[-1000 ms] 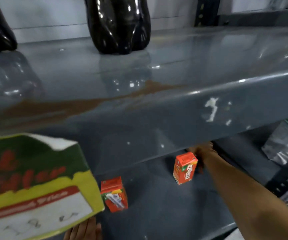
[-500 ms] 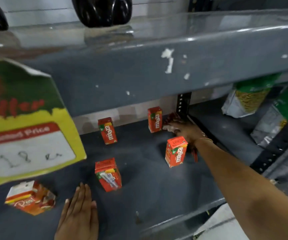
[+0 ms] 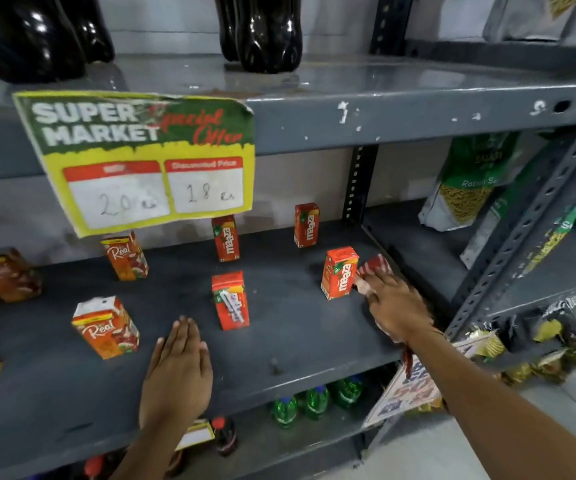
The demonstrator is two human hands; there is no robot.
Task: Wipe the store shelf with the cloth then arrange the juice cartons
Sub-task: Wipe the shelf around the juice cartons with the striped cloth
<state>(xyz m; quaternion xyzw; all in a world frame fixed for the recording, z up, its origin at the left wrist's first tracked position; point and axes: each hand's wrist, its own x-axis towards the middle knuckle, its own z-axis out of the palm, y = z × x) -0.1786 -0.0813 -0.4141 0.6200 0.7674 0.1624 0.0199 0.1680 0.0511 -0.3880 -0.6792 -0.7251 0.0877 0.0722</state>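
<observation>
Several small orange juice cartons stand scattered on the grey middle shelf (image 3: 297, 344). One Maaza carton (image 3: 338, 273) stands right beside my right hand (image 3: 395, 306), which presses flat on a red-and-white cloth (image 3: 373, 266) at the shelf's right end. Two more Maaza cartons (image 3: 226, 239) (image 3: 306, 225) stand near the back, and another (image 3: 230, 301) in the middle. Real cartons (image 3: 106, 327) (image 3: 127, 256) stand to the left. My left hand (image 3: 175, 372) lies flat on the shelf's front, fingers together, holding nothing.
A green-and-yellow price sign (image 3: 144, 157) hangs from the upper shelf's edge. Dark soda bottles (image 3: 262, 29) stand on top. Green bottles (image 3: 314, 401) sit below. Bagged goods (image 3: 466, 181) fill the neighbouring rack right of the perforated upright (image 3: 359, 181). A brown carton (image 3: 9, 275) stands far left.
The view has pulled back and dropped, so the whole middle shelf shows. My right hand has drawn the cloth from the back corner toward the front, past the carton. My left hand stays flat.
</observation>
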